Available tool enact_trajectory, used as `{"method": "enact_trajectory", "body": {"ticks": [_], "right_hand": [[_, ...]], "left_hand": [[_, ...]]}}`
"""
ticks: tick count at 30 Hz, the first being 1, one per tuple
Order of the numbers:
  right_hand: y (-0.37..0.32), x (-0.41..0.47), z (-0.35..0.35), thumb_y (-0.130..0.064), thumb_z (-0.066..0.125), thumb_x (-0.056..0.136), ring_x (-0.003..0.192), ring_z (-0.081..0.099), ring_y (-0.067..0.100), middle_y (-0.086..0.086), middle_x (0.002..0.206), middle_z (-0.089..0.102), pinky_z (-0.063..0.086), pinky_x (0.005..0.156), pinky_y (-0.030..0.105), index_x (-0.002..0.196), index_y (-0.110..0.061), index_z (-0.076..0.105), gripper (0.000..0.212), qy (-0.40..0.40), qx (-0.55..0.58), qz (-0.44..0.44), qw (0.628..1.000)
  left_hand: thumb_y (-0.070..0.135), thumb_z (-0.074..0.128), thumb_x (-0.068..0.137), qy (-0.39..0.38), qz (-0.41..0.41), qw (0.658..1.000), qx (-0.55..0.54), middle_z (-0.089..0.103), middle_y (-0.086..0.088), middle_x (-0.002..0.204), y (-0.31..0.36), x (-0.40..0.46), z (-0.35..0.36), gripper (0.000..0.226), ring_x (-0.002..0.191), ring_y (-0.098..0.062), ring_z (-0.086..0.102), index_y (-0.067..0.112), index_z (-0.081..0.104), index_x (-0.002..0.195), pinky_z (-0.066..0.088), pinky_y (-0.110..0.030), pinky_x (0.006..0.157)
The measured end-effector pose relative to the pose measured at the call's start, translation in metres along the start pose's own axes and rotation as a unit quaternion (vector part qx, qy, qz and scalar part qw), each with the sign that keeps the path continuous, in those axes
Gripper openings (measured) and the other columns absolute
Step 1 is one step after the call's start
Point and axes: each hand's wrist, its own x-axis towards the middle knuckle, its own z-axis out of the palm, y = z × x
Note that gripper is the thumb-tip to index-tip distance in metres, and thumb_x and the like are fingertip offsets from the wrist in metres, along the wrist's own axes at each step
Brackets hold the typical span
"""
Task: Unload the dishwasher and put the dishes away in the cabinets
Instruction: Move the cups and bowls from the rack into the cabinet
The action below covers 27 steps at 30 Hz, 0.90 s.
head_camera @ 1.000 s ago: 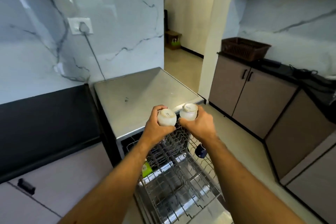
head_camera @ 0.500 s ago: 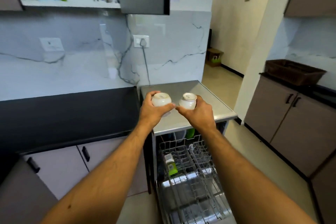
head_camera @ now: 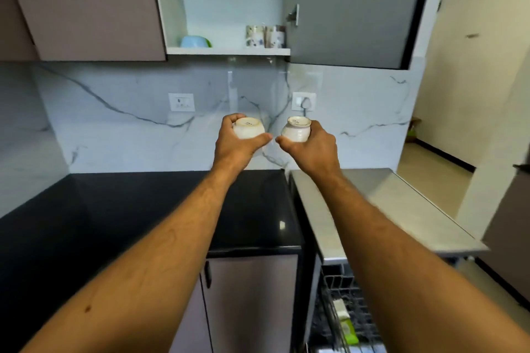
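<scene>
Two small white glazed ceramic cups, one in each hand, both upside down with the unglazed foot ring turned up: left cup (head_camera: 248,128), right cup (head_camera: 296,129). Held this way probably because taken so from the rack, where cups stand inverted to drain. Left hand (head_camera: 239,143) wrapped around its cup, thumb under, fingers curled over the far side. Right hand (head_camera: 311,146) the same, thumb in front, fingers closed behind the body. Cups near each other but apart, raised above the black stone countertop (head_camera: 129,209), in front of the marble-pattern wall.

Above, open upper cabinet (head_camera: 229,51) with grey door (head_camera: 344,8) swung to the right. On the white shelf already a light blue bowl (head_camera: 195,41) at left and patterned mugs (head_camera: 265,36) at right; free place between them, likely the target. Needs turning or not before setting down: a choice, not visible. Dishwasher rack (head_camera: 344,309) at lower right pulled out, with a green item inside. Risk: both hands full, so no free hand for support.
</scene>
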Motion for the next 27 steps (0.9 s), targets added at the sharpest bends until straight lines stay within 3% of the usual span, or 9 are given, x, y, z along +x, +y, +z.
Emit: {"method": "enact_trajectory", "body": {"ticks": [3,6,14,19,23,27], "right_hand": [[-0.032,0.022,0.039,-0.055,0.077,0.072,0.095,0.063,0.018,0.000,0.112,0.068,0.048,0.073,0.027,0.125,-0.019,0.057,0.067,0.001,0.010,-0.026,1.000],[-0.054,0.043,0.072,-0.054,0.076,0.073,0.089,0.058,0.013,-0.002,0.112,0.067,0.043,0.071,0.024,0.126,-0.019,0.057,0.067,0.003,0.007,-0.038,0.999],[-0.107,0.104,0.136,-0.059,0.076,0.068,0.096,0.064,0.023,0.001,0.110,0.067,0.056,0.079,0.037,0.125,-0.019,0.056,0.073,0.038,0.018,-0.036,0.998],[-0.126,0.150,0.159,-0.058,0.078,0.065,0.095,0.064,0.021,0.000,0.108,0.068,0.055,0.078,0.033,0.122,-0.019,0.059,0.072,0.030,0.019,-0.053,0.998],[-0.132,0.187,0.173,-0.070,0.069,0.054,0.095,0.063,0.020,0.000,0.105,0.067,0.056,0.078,0.036,0.116,-0.020,0.062,0.079,0.038,0.010,-0.065,0.997],[-0.130,0.243,0.185,-0.073,0.065,0.047,0.091,0.065,0.021,0.002,0.101,0.067,0.059,0.077,0.040,0.110,-0.020,0.065,0.083,0.062,0.012,-0.070,0.996]], "left_hand": [[0.032,0.089,0.066,0.001,0.018,1.000,0.010,0.053,0.013,0.109,-0.003,0.035,-0.030,0.070,0.092,-0.001,0.054,0.033,0.044,0.120,0.054,-0.024,0.079],[0.037,0.089,0.065,0.003,0.025,1.000,0.015,0.056,0.006,0.117,-0.008,0.066,-0.055,0.073,0.100,-0.011,0.057,0.031,0.045,0.123,0.058,-0.032,0.085],[0.039,0.088,0.066,0.013,0.049,0.999,0.018,0.055,0.007,0.115,0.003,0.151,-0.107,0.072,0.103,-0.015,0.056,0.032,0.044,0.123,0.056,-0.029,0.081],[0.037,0.090,0.063,0.026,0.055,0.998,-0.016,0.056,0.011,0.109,0.004,0.193,-0.112,0.071,0.098,-0.008,0.057,0.031,0.047,0.119,0.057,-0.031,0.083],[0.037,0.090,0.063,0.034,0.071,0.997,-0.020,0.057,0.012,0.108,0.001,0.230,-0.106,0.067,0.097,-0.007,0.057,0.032,0.047,0.115,0.055,-0.025,0.077],[0.032,0.091,0.064,0.046,0.077,0.995,-0.051,0.058,0.014,0.102,0.000,0.281,-0.093,0.064,0.094,-0.007,0.060,0.031,0.049,0.112,0.057,-0.033,0.084]]}}
